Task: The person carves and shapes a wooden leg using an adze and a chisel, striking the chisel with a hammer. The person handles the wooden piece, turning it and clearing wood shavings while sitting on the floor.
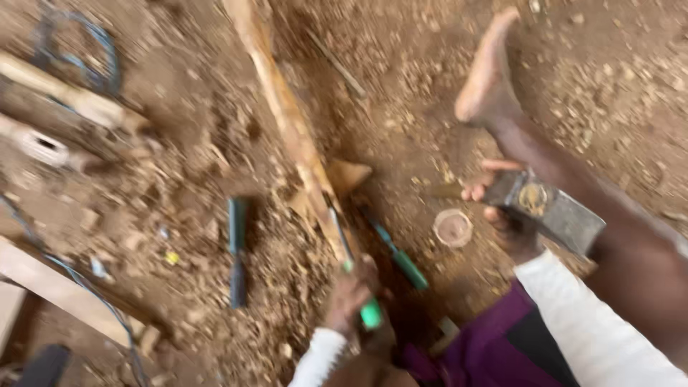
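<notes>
Dirt floor (179, 179) covered in chips, three green-handled chisels: left hand (349, 294) grips one against the long pale wooden stick (294, 129); right hand (502, 215), at 3 o'clock, clutches a grey steel hammer (552, 208).

Soft, even daylight; heavy motion blur throughout; shadows faint.

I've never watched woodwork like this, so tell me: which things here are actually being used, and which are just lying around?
In use:
- green-handled chisel in the left hand, blade against the long wooden piece
- metal hammer head gripped by the right hand

Lying about:
- second green-handled chisel
- dark-handled tool
- small round lid
- wood offcuts
- blue cable
</notes>
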